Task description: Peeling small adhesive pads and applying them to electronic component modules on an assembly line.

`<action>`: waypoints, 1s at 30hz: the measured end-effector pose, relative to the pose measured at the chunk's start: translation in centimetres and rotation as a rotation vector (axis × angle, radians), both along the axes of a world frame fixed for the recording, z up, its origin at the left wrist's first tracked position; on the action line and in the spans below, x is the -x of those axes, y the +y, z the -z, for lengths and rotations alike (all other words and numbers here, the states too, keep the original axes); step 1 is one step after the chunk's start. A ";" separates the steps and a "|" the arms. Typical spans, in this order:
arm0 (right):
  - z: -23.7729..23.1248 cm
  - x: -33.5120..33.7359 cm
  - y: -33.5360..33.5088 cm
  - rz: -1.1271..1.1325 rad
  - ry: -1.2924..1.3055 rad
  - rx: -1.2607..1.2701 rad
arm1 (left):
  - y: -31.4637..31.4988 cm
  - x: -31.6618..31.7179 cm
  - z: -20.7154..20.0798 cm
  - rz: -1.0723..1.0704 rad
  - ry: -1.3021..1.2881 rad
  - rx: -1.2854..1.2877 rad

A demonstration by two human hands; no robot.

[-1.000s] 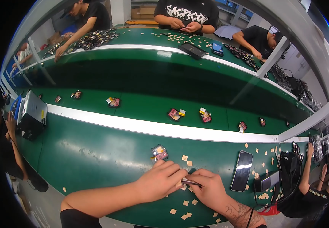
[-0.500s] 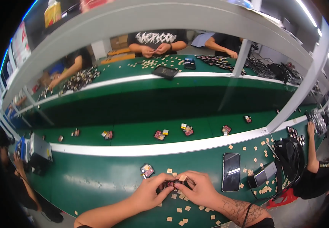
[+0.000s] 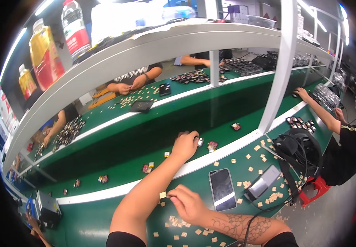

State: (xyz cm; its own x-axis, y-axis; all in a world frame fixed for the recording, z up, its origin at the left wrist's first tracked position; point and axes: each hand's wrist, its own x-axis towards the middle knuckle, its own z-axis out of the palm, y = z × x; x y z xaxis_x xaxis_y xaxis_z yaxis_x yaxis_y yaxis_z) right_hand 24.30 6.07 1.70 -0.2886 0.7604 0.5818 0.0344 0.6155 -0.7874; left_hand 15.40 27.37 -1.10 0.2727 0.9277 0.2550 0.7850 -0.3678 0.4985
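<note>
My left hand [image 3: 185, 147] reaches far forward over the white rail to the green strip. Its fingers are curled, with a small white-and-dark part [image 3: 200, 142] at the fingertips. Beside that part a pinkish-red and black unit [image 3: 213, 146] lies on the strip. My right hand [image 3: 188, 204] stays low over the near table, close to my left forearm. Its thumb and forefinger are pinched at a small pale square piece [image 3: 163, 195]. Several more pale squares [image 3: 177, 222] are scattered on the table below the right hand.
A phone [image 3: 223, 189] lies right of my right hand. Beyond it are a grey device [image 3: 262, 182] and a black bag [image 3: 299, 152] with cables. A white rail [image 3: 100, 196] and upright post [image 3: 277, 78] edge the strip. A person [image 3: 349, 140] sits at right.
My hands have parted from the dark unit they held together. The left hand has stretched forward over the strip; the right has stayed near the table. The view has turned to the right.
</note>
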 end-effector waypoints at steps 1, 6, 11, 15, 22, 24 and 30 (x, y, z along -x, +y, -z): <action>0.1 -0.1 -0.1 0.004 0.032 0.026 | 0.2 -1.3 0.0 -0.035 0.210 -0.137; 0.5 -1.0 0.2 -0.012 0.037 -0.004 | 1.3 -3.7 -1.2 0.494 0.079 -0.097; 0.2 -0.4 0.1 -0.045 0.025 -0.012 | 1.9 -4.6 -1.2 0.540 0.178 -0.024; -0.5 -0.7 0.3 -0.076 0.061 0.027 | -0.6 -2.3 -2.6 0.448 0.119 -0.154; -0.2 -1.1 -0.3 -0.065 -0.091 -0.006 | -18.8 8.3 -2.0 0.290 0.162 0.012; -1.5 -0.6 -0.3 -0.071 -0.240 0.120 | -24.4 10.5 -1.3 0.207 0.110 -0.109; -3.4 -2.2 0.7 -0.295 -0.600 0.274 | -28.9 11.9 -1.6 0.055 0.067 -0.017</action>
State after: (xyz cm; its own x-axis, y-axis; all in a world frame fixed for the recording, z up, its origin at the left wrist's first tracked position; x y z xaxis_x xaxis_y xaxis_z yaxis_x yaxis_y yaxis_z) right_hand 26.54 6.78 5.12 -0.7142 0.6975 0.0584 0.3723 0.4493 -0.8121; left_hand 3.52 -1.54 0.55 0.3401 0.9065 0.2502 0.7949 -0.4193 0.4387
